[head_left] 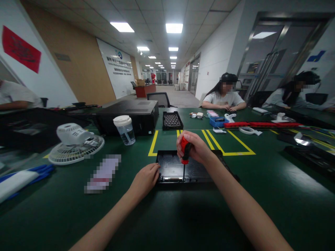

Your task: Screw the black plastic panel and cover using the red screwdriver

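A shallow black plastic panel (204, 171) with a raised rim lies on the green table in front of me. My right hand (195, 148) is closed around the red-and-black handle of a screwdriver (185, 151). The screwdriver stands nearly upright, its dark shaft reaching down to the panel's near edge. Just left of the shaft, a small shiny strip (172, 179) runs along that edge. At the panel's left side, the fingers of my left hand (146, 177) close over the rim. Whether a screw sits under the tip is too small to tell.
Left on the table (125, 216) are a white fan (75, 143), a lidded cup (125, 130), a blurred-out flat item (103, 174) and blue-white gloves (23, 179). Beyond are a large black case (125, 115) and a black tray (172, 120). A co-worker (225, 94) sits opposite.
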`<action>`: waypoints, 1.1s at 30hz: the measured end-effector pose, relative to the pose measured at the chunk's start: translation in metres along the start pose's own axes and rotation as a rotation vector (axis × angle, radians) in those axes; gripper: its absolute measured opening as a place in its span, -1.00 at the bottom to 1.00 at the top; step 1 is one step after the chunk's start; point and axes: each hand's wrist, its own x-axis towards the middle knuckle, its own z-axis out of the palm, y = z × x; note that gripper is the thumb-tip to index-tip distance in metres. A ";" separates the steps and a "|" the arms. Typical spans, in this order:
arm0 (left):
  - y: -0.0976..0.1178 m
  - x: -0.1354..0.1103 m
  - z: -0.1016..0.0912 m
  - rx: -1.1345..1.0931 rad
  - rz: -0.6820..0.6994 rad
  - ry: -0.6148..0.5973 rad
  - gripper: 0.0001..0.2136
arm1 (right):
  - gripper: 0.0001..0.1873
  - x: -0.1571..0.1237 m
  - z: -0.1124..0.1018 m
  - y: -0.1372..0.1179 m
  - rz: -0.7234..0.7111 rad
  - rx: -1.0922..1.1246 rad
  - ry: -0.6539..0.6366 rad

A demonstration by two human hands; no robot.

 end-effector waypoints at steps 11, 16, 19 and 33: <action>0.002 0.001 -0.003 -0.033 -0.011 0.000 -0.74 | -0.81 -0.003 0.001 -0.007 0.050 -0.055 -0.047; 0.003 0.001 -0.004 -0.021 -0.012 -0.005 -0.73 | -0.83 -0.003 0.001 -0.011 0.064 -0.066 -0.056; 0.003 0.001 -0.004 -0.014 -0.010 -0.009 -0.73 | -0.84 -0.004 -0.001 -0.012 0.068 -0.082 -0.057; 0.005 0.001 -0.006 -0.025 -0.033 -0.032 -0.73 | -0.80 -0.003 -0.002 -0.018 0.061 -0.280 0.060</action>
